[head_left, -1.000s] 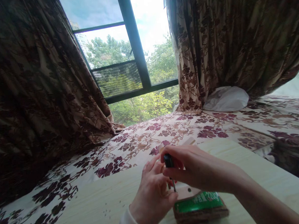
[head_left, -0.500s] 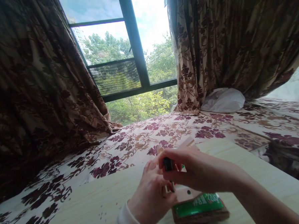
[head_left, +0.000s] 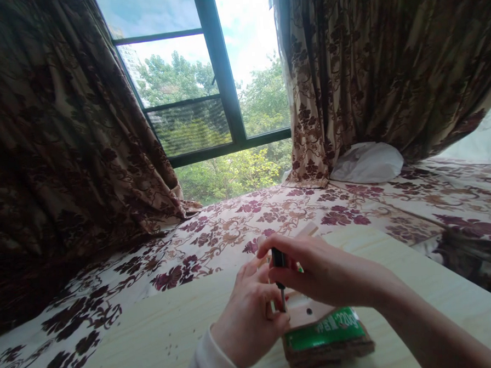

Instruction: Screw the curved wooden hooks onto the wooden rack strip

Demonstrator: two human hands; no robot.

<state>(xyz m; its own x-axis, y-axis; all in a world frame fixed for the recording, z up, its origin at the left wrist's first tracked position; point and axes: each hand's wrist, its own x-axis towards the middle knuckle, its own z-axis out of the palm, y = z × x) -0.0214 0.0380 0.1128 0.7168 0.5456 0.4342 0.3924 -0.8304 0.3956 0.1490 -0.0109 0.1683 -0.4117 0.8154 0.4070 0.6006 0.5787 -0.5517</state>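
My right hand is closed round the black handle of a screwdriver, whose shaft points down. The screwdriver's tip meets the end of a pale wooden piece that has a dark round hole in it. Fingers of my left hand are closed on the near left end of this wooden piece, close to the tip. Beneath the wood lies a green-and-brown packet with white print. Another pale strip juts out behind my right hand. My hands hide much of the wooden parts.
A pale wooden board lies under the packet, with small dark specks at its left. Floral cloth spreads beyond it toward the window. A white plastic bag rests by the right curtain.
My right fingers have loosened and shifted round the screwdriver handle, so more of the handle and shaft shows. My left hand stays nearly in place.
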